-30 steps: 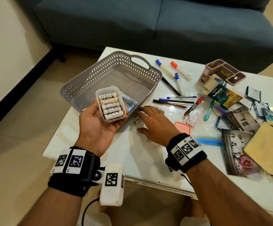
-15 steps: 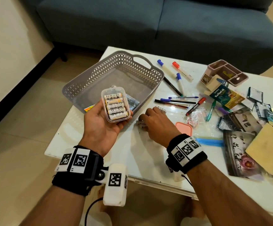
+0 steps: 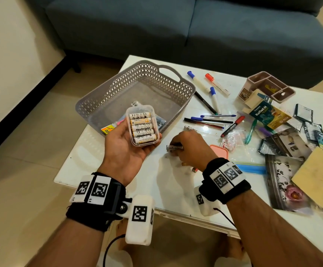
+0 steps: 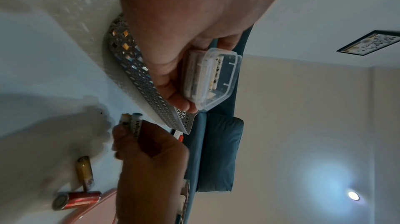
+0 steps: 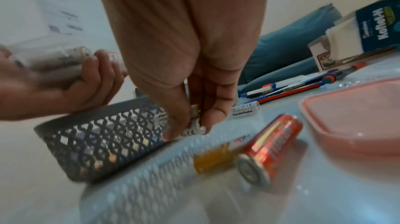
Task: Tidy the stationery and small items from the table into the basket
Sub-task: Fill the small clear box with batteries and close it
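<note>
My left hand (image 3: 129,149) cradles an open clear box of white batteries (image 3: 142,127) palm-up, just in front of the grey lattice basket (image 3: 137,87). My right hand (image 3: 183,149) pinches two white batteries (image 4: 133,125) just above the table, to the right of the box. On the table under my right wrist lie a yellow battery (image 5: 214,157) and a red battery (image 5: 272,143). Another white battery (image 5: 244,107) lies beyond my fingers. The basket holds a few small items near its front wall.
A pink lid (image 3: 219,151) lies right of my right hand. Pens and markers (image 3: 210,120) are spread beyond it. At the far right are a medicine carton (image 3: 266,116), a pink organiser (image 3: 270,87), sachets and photos. A blue sofa stands behind the table.
My right hand lay flat on the table; it has curled and picked up the white batteries. My left hand still holds the box in about the same place.
</note>
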